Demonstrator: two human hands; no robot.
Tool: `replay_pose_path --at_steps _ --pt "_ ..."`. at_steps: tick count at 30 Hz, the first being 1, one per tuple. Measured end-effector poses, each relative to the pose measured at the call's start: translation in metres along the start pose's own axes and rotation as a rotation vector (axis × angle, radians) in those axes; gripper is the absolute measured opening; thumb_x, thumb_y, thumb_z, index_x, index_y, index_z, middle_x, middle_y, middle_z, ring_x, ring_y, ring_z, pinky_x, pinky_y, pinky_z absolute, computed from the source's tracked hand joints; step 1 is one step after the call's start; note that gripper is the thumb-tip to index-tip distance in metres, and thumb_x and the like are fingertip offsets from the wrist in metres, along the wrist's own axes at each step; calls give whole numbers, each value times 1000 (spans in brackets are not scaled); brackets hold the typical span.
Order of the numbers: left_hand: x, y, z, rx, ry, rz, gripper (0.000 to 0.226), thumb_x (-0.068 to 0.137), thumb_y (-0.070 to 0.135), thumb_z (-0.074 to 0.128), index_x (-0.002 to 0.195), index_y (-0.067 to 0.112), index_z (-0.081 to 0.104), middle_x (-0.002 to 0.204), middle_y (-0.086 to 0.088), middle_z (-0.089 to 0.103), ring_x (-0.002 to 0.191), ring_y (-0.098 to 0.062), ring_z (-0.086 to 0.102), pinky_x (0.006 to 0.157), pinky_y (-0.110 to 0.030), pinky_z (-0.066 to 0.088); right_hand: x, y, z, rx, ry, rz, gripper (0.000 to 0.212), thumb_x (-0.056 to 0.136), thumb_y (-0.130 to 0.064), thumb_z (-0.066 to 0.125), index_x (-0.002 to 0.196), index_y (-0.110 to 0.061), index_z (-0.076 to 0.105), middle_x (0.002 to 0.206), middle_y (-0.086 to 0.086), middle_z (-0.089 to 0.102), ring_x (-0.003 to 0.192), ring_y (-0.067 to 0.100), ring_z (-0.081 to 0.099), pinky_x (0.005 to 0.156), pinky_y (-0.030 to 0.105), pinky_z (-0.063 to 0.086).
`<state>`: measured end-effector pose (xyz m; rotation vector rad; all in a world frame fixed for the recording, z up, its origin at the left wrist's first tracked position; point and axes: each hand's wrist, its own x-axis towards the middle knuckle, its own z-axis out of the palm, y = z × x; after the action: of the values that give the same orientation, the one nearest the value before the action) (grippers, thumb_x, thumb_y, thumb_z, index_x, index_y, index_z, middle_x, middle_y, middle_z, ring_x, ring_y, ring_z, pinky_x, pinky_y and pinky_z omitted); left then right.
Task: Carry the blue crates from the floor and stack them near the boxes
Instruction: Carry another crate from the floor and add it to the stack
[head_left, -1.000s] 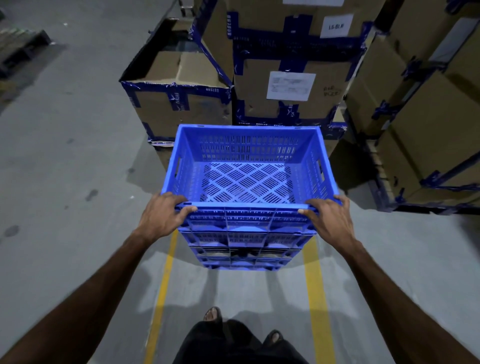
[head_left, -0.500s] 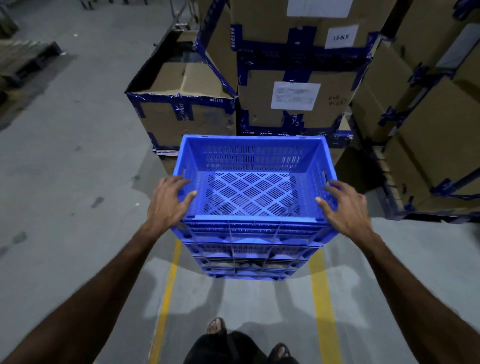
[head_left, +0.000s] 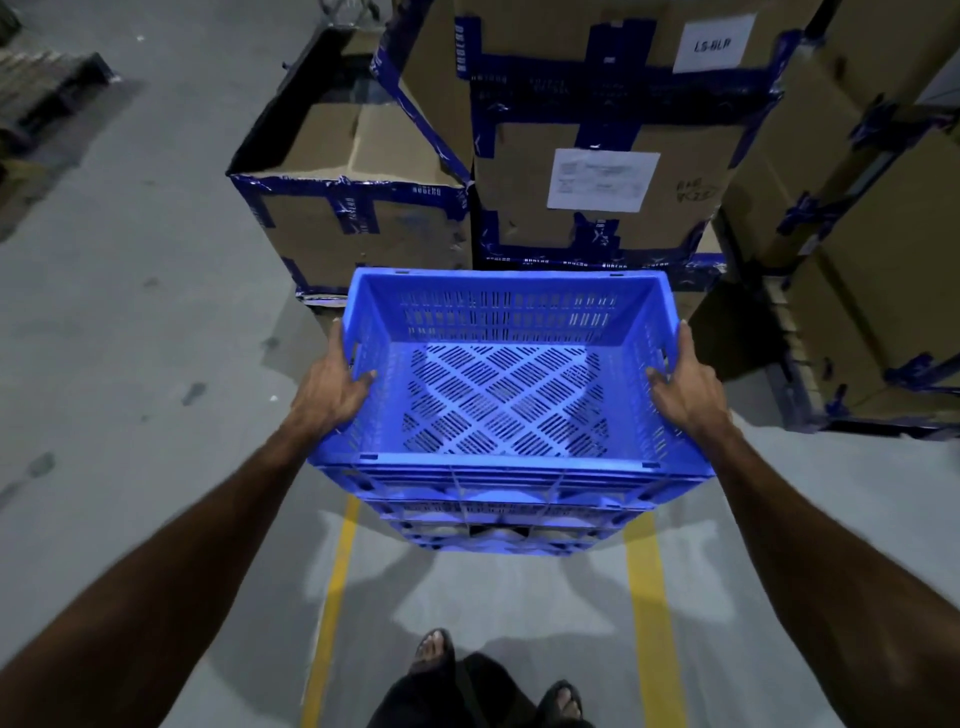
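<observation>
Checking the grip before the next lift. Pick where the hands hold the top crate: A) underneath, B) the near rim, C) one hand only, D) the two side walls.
D: the left hand and right hand each clasp a side wall of the top crate.

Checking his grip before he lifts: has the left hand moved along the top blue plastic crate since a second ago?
Yes. The left hand moved from the near rim, by the yellow floor line, to the top blue plastic crate's left wall.
</observation>
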<state>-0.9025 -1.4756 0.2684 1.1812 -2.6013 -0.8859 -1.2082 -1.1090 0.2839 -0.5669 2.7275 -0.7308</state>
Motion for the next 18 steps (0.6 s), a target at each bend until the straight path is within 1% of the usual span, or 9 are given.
replay_pose_path --at_steps 2,5,8,12,15,16,18 --pt "-3 -2 0 -12 2 22 87 95 45 66 160 26 12 132 -17 65 108 -47 67 87 -56 55 0 2 2 6 6 14 80 99 -26 56 159 -33 3 129 28 60 104 49 63 87 56 54" --pt "-3 -7 2 13 6 55 90 95 53 60 163 25 7 131 -20 66 106 -50 66 86 -55 53 2 6 6 5 14 10 84 97 -26 55 158 -39 -1 117 28 66 94 50 66 82 59 55" --pt "0 -7 6 40 -5 0 93 97 45 62 164 28 0 129 -25 66 105 -53 65 89 -55 52 5 7 7 4 0 22 87 93 -20 55 157 -39 -1 109 29 67 89 49 66 79 57 55" --pt "3 -5 6 50 -25 -86 92 96 47 61 160 40 -5 130 -26 65 104 -50 67 93 -59 54 7 5 7 9 5 43 89 90 -22 53 154 -47 -3 111 27 67 87 49 66 80 61 56" --pt "2 -3 7 57 2 -76 89 99 42 60 162 35 -3 127 -28 65 103 -53 65 92 -57 53 6 3 6 16 13 36 89 89 -20 53 154 -48 -2 114 26 66 91 50 66 82 60 55" --pt "1 -4 7 53 10 -54 89 99 44 59 163 32 -2 124 -29 66 100 -52 66 89 -56 54 5 1 5 20 15 35 89 89 -19 53 154 -47 0 115 27 66 92 50 66 83 60 55" --pt "-1 -8 6 32 18 -6 90 96 55 53 163 31 -3 117 -27 69 91 -49 69 82 -55 57 4 0 4 13 17 33 86 92 -18 53 156 -42 2 117 30 63 96 52 64 84 56 54"
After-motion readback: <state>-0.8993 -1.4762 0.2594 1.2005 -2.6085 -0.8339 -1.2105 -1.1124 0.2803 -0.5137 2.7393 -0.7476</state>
